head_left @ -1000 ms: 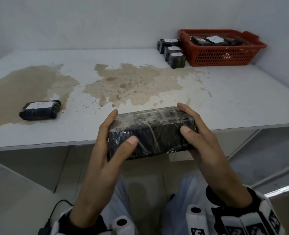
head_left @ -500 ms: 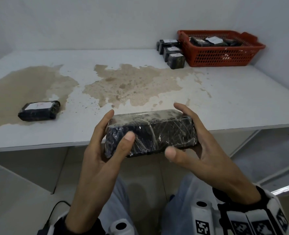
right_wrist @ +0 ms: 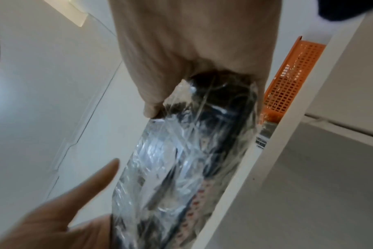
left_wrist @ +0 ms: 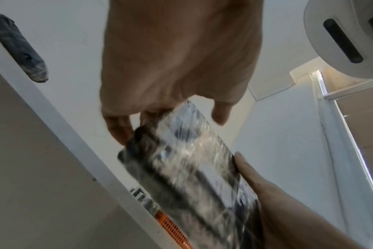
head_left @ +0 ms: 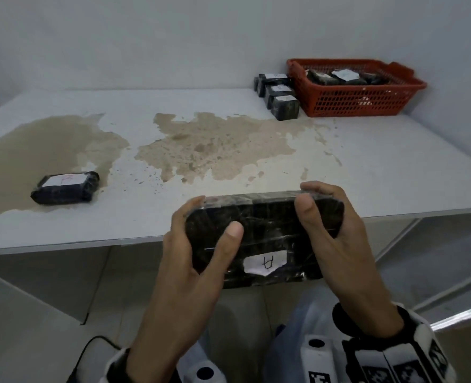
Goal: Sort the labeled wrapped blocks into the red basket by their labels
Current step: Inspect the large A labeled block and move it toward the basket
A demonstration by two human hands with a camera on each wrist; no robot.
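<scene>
I hold a black block wrapped in clear film (head_left: 267,230) with both hands in front of the table's near edge. Its white label marked "A" (head_left: 264,263) faces me. My left hand (head_left: 198,244) grips the left end, thumb on the face. My right hand (head_left: 320,214) grips the right end, fingers curled over the top. The wrist views show the same block (left_wrist: 189,176) (right_wrist: 181,151) from its ends. The red basket (head_left: 350,100) stands at the table's far right with labeled blocks (head_left: 336,77) inside.
A lone labeled block (head_left: 66,187) lies at the table's left on a brown stain. A row of three blocks (head_left: 280,96) sits just left of the basket. The white table (head_left: 394,167) is bordered by walls behind and at right.
The block has been turned over in my hands, so its labeled face now shows. My right thumb moved from below the block up onto its face.
</scene>
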